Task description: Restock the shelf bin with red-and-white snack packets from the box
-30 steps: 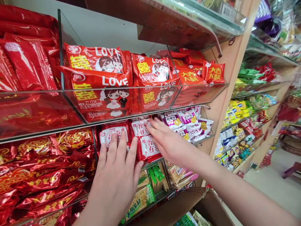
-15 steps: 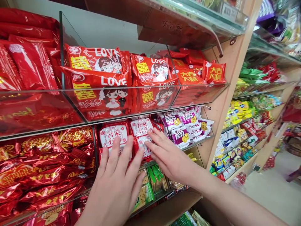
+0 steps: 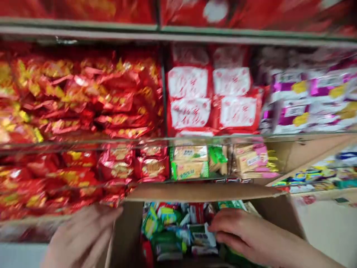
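A cardboard box (image 3: 200, 192) stands open in front of the shelves, holding mixed small snack packets. Inside it, my right hand (image 3: 240, 230) reaches over the packets with bent fingers apart, the tips at a white-and-dark packet (image 3: 201, 236); a firm hold does not show. Green packets (image 3: 167, 243) lie left of those fingers. My left hand (image 3: 80, 236) is at the box's left edge, fingertips reaching its upper rim. Motion blurs this hand, and whether it grips the cardboard is unclear.
Above the box, shelves with glass fronts (image 3: 134, 141) hold red-and-gold packets (image 3: 125, 100), red-and-white packets (image 3: 189, 82) and purple-and-white packets (image 3: 295, 111). A lower row has green-ended biscuit packs (image 3: 189, 169). At the right are a wooden side panel (image 3: 304, 152) and pale floor (image 3: 326, 223).
The view has swung down and left. Both hands have left the red-and-white packets on the shelf; the right is now inside the box, the left at its edge.
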{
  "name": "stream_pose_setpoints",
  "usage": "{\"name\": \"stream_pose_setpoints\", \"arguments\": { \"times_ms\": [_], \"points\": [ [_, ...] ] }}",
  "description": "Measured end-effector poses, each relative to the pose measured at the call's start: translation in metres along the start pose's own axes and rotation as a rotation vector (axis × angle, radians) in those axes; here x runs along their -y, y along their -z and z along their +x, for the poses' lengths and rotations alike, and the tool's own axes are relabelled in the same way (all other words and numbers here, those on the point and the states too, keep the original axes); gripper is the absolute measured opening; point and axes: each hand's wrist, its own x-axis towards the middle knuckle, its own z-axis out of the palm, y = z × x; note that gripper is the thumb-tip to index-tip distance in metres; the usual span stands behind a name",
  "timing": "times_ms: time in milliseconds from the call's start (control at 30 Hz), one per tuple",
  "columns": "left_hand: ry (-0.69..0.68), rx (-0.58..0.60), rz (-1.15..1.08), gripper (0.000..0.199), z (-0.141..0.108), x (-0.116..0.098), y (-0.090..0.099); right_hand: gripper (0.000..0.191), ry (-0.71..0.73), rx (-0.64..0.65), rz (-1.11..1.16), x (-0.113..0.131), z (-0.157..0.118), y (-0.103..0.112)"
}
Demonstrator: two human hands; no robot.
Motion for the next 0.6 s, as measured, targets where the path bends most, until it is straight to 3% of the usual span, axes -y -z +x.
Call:
{"name": "stream_pose_setpoints", "arguments": {
  "times_ms": [133,300,467,533,600],
  "points": [
    [0.296,-0.038,-0.005,0.023,-0.026,-0.006,0.001,0.014,0.096,0.118,-0.007,-0.005,0.034,-0.066],
    [0.373,-0.047,-0.086,0.026,-0.043,-0.023,-0.017,0.011,0.282,0.248,-0.307,0.026,0.107,-0.127],
    [0.382,-0.079,-0.134,0.029,-0.041,-0.033,-0.024,0.038,0.156,0.406,-0.485,0.06,0.162,-0.191],
    [0.374,-0.087,-0.15,0.03,-0.041,-0.035,-0.024,0.032,0.1,0.426,-0.501,0.065,0.171,-0.207],
    [0.386,-0.099,-0.175,0.029,-0.042,-0.036,-0.022,0.019,0.089,0.426,-0.478,0.064,0.172,-0.21]
  ]
}}
